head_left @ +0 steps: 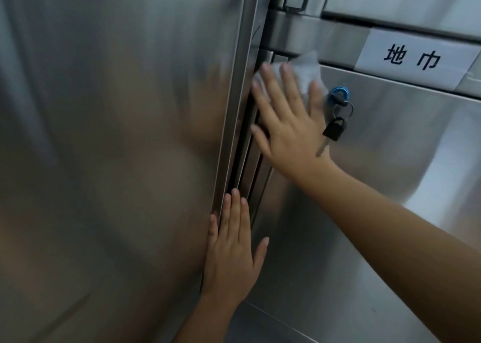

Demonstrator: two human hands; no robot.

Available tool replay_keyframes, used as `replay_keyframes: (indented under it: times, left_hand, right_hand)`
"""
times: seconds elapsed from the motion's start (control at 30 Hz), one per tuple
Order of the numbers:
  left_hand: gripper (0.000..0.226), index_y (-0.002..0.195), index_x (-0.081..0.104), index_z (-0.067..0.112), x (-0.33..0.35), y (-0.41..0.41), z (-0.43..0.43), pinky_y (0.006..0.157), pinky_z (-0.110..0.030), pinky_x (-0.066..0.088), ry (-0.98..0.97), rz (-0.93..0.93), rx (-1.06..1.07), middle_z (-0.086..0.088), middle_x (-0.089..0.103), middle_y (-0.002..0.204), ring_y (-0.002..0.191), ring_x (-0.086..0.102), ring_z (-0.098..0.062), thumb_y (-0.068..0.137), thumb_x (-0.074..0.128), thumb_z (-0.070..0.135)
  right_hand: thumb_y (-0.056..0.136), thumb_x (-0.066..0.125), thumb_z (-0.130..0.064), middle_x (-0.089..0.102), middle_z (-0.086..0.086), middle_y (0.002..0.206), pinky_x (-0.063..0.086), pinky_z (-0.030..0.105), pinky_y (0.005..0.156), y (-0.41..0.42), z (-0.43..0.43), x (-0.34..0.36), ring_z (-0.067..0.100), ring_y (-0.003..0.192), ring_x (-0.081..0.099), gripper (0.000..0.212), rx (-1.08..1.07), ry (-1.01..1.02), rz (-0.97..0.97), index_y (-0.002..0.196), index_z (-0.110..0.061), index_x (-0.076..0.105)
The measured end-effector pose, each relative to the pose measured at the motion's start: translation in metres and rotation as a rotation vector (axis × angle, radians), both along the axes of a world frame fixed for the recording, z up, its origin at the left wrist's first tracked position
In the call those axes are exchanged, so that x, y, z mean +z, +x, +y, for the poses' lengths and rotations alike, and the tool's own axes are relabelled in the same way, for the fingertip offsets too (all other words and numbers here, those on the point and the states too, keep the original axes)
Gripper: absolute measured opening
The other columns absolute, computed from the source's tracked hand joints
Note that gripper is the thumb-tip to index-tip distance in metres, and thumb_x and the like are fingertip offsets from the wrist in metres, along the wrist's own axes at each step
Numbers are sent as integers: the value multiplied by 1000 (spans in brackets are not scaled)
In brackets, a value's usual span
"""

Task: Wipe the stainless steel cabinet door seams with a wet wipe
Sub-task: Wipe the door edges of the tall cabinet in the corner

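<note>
Big steel door (117, 134) fills the 9 o'clock side, with a blurry reflection on it. The seam (238, 165) runs from 12 toward 6 beside it. Left hand (231, 254) at 6 o'clock lies flat on the seam, fingers straight and pressed together, thumb out. Right hand (289, 124), at 1 o'clock from it, fingers spread, presses the wet wipe (307, 69) flat on the right door (390, 186) at its top corner, just beside the seam. Lock (338, 92) with hanging keys (335, 129) at that hand's 3 o'clock; paper label (413, 59) at 2.
</note>
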State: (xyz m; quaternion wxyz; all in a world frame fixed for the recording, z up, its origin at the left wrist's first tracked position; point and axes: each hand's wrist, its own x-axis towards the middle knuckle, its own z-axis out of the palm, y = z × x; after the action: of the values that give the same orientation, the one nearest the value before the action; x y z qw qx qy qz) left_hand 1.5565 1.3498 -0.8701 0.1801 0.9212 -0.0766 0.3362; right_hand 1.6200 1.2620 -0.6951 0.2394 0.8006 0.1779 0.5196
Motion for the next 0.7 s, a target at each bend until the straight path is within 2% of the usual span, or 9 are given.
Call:
replay_keyframes:
  times: [0.1,0.2,0.3,0.4,0.57,0.7]
  left_hand:
    - [68,139,33,-2,-2,0,3,112,-35,0,11,-24,-16,-18,25,148,138,21,-27,91,28,47]
    - [68,138,35,-3,-5,-1,5,112,-36,2,21,-48,-23,-19,27,147,137,26,-30,89,32,45]
    - [67,137,35,-3,-10,-5,7,111,-37,4,15,-49,-40,-19,26,147,138,21,-27,89,32,44]
    - [67,137,36,-3,-14,-7,7,111,-36,5,10,-43,-43,-19,26,147,138,22,-32,88,34,42]
    - [67,137,33,-4,-27,-9,4,111,-40,10,6,-50,-21,-21,26,147,136,25,-34,88,35,41]
    - [67,137,29,-5,-40,-16,4,109,-38,12,-6,-31,-25,-23,26,146,138,19,-29,88,35,40]
  right_hand:
    - [93,37,-43,22,12,153,2,55,108,4,5,2,33,141,18,64,-20,64,-12,147,-11,24]
    - [95,28,-47,15,11,155,2,55,110,-4,-5,-33,31,143,13,64,-101,-57,23,149,-14,16]
    - [94,30,-46,14,8,153,9,56,110,-20,-17,-77,29,141,16,62,-140,-223,82,148,-15,23]
    - [93,30,-45,16,7,153,12,52,111,-21,-22,-82,27,141,20,62,-136,-301,73,147,-16,25]
    - [96,26,-42,18,10,155,8,55,111,-4,-13,-50,29,142,17,61,-106,-178,1,148,-13,17]
    - [96,24,-43,12,10,155,1,52,111,-5,-16,-82,30,142,10,62,-89,-177,23,149,-13,15]
